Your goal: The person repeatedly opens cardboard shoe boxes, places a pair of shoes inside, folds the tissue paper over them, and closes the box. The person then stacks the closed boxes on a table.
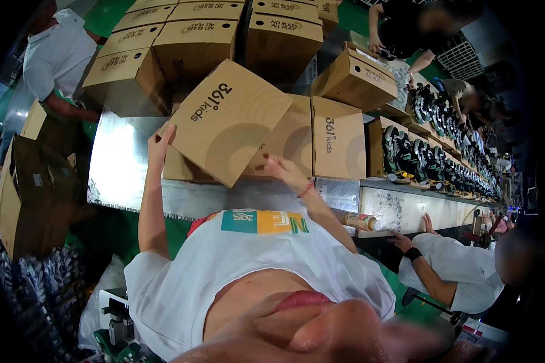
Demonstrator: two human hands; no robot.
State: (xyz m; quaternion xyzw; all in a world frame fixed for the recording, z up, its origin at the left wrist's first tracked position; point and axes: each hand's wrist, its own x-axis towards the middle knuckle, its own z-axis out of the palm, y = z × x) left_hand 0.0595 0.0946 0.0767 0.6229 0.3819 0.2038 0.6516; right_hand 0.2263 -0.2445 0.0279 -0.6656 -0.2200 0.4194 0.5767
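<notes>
Head view: the left hand (158, 144) pinches the left edge of a brown carton (230, 121), thumb on the printed face and fingers out of sight behind it; the carton sits tilted and turned askew in front of the person, above the metal bench (118, 151), overlapping a second carton (293, 130); the right hand (287, 172) is loosely spread, fingers slightly bent, just right of the carton's near corner, and whether it touches anything I cannot tell. The step in hand looks like turning or positioning the carton; the next move seems to call for a steady right-hand hold on the free side, so that the weight does not hang from the left hand alone.

The carton hides much of the second one, and its underside and contents, if any, do not show; whether it rests on what lies beneath is unclear; the far stacked cartons (194, 36) are cut off at the upper edge; at the right, the row of dark shoes (399, 154) shrinks into blur toward the dark rim.
</notes>
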